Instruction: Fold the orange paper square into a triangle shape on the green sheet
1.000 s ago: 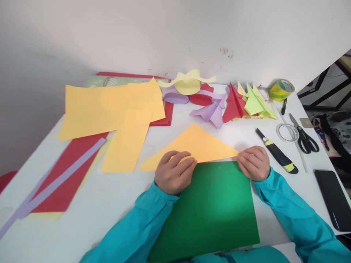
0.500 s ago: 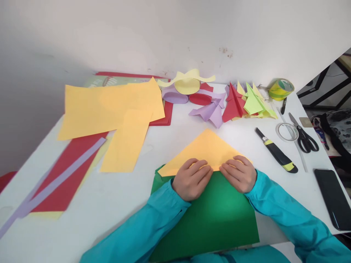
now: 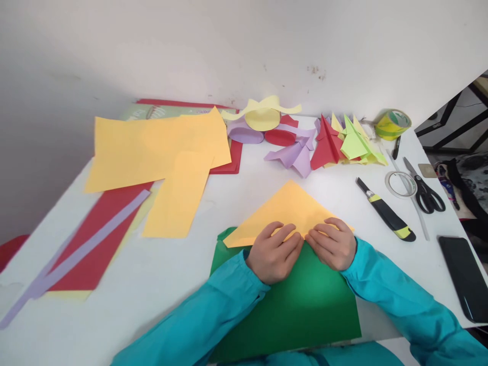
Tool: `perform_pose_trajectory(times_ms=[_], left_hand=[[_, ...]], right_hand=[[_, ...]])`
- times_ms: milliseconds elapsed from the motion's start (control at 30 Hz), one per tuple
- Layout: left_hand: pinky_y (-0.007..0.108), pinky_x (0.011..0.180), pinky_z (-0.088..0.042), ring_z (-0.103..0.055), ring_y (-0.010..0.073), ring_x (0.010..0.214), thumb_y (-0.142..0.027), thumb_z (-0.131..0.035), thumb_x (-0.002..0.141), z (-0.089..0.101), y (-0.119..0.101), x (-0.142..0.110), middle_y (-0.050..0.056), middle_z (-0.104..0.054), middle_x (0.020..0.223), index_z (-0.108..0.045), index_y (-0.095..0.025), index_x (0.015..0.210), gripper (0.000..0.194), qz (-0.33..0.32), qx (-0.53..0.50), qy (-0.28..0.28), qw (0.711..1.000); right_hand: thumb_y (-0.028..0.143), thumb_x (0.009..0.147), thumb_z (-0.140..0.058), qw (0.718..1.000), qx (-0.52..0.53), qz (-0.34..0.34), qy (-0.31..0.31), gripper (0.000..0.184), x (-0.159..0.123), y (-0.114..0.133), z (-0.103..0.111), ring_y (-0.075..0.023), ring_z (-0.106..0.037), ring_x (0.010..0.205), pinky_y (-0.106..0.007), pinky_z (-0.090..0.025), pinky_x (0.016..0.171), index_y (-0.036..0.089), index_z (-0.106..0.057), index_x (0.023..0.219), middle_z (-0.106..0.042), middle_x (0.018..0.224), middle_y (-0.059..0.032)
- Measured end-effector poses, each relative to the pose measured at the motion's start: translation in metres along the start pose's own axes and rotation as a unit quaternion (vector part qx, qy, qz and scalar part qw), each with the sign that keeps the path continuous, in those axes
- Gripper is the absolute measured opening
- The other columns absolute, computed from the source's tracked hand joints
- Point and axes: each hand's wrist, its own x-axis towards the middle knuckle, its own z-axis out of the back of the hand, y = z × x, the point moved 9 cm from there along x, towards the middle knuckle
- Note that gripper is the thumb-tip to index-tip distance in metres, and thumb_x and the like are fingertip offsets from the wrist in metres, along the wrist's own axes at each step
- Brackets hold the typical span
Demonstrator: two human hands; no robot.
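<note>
An orange paper triangle (image 3: 286, 209) lies folded on a green sheet (image 3: 297, 305) at the table's near edge. My left hand (image 3: 275, 252) and my right hand (image 3: 332, 243) rest side by side on the triangle's near edge, almost touching each other. On both hands the fingers lie bent and close together, with the tips pressing the orange paper down. Both arms wear teal sleeves.
Orange sheets (image 3: 152, 147), a red sheet (image 3: 99, 239) and a lilac strip (image 3: 76, 254) lie at the left. Folded paper shapes (image 3: 328, 142) line the wall. A utility knife (image 3: 386, 216), tape rings (image 3: 399, 184), scissors (image 3: 425, 190) and a black phone (image 3: 463, 277) lie at the right.
My hands slid together from the triangle's two ends to its middle. The orange triangle shifted rightward and nearer, over the green sheet. In the last half second little moved.
</note>
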Motion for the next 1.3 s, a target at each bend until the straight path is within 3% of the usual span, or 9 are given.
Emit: perform_pose_trajectory(times_ms=[500, 733, 933, 1300], left_hand=[[0.036, 0.073, -0.047, -0.066, 0.0185, 0.080, -0.007, -0.060, 0.078, 0.014, 0.022, -0.003, 0.001, -0.069, 0.075, -0.060, -0.017, 0.080, 0.011, 0.037, 0.028, -0.035, 0.998], [0.037, 0.074, -0.047, -0.066, 0.0195, 0.081, -0.006, -0.058, 0.078, 0.013, 0.020, -0.005, 0.002, -0.070, 0.076, -0.061, -0.015, 0.082, 0.011, 0.029, 0.016, -0.038, 0.999], [0.037, 0.076, -0.048, -0.066, 0.0203, 0.082, -0.008, -0.057, 0.081, 0.010, 0.009, -0.004, 0.003, -0.070, 0.077, -0.062, -0.014, 0.082, 0.008, 0.010, -0.005, -0.036, 0.999], [0.037, 0.076, -0.048, -0.068, 0.0200, 0.081, -0.006, -0.060, 0.077, 0.017, 0.026, -0.006, 0.002, -0.071, 0.077, -0.060, -0.016, 0.083, 0.011, 0.023, 0.022, -0.036, 0.999]], right_hand=[[0.010, 0.079, -0.063, 0.998, -0.033, -0.033, -0.042, 0.008, -0.008, -0.022, 0.013, -0.0154, -0.061, 0.081, -0.036, -0.045, 0.077, 0.017, -0.066, 0.083, -0.071, 0.081, -0.0014], [0.013, 0.076, -0.070, 0.999, -0.033, -0.034, -0.019, 0.014, -0.004, -0.019, 0.008, -0.0162, -0.060, 0.084, -0.036, -0.046, 0.079, 0.014, -0.066, 0.090, -0.072, 0.086, -0.0018], [0.009, 0.086, -0.055, 1.000, -0.018, -0.009, 0.010, 0.014, 0.000, -0.007, 0.003, -0.0164, -0.061, 0.086, -0.036, -0.045, 0.080, 0.014, -0.067, 0.090, -0.072, 0.088, -0.0026], [0.010, 0.079, -0.066, 0.997, -0.062, -0.041, -0.026, 0.009, -0.008, -0.019, 0.013, -0.0146, -0.062, 0.082, -0.035, -0.045, 0.079, 0.015, -0.066, 0.087, -0.072, 0.084, -0.0003]])
